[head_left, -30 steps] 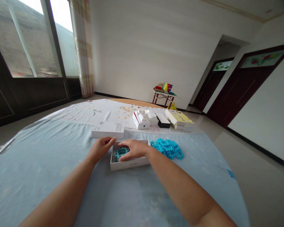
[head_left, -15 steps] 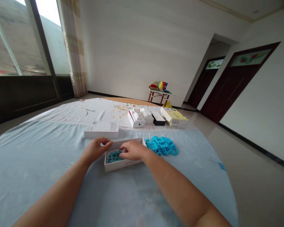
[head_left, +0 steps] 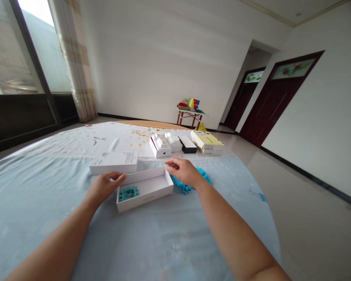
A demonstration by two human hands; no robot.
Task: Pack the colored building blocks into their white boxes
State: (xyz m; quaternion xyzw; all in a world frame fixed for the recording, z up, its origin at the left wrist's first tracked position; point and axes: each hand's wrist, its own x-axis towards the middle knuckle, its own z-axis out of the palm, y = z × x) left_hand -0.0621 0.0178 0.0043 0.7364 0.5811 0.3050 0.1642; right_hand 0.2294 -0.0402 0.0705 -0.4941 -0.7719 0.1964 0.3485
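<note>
A shallow white box [head_left: 152, 187] lies open on the table with a teal plastic piece [head_left: 128, 192] in its left end. My left hand [head_left: 103, 186] rests against the box's left corner, thumb and fingers loosely apart. My right hand [head_left: 183, 171] hovers past the box's right end with its fingers spread, over a pile of teal plastic pieces [head_left: 190, 183] that it partly hides. The box's white lid [head_left: 114, 162] lies just behind.
The table wears a pale blue cloth [head_left: 46, 203]. Further back stand a white packaged box [head_left: 160, 145], a black box [head_left: 187, 144] and a yellow box [head_left: 207, 141]. A small red-legged table [head_left: 188, 114] with colourful items stands by the far wall. Floor drops off to the right.
My right hand has left the inside of the white box and moved right, over the teal pile. One teal piece now lies uncovered in the box. The view has swung right.
</note>
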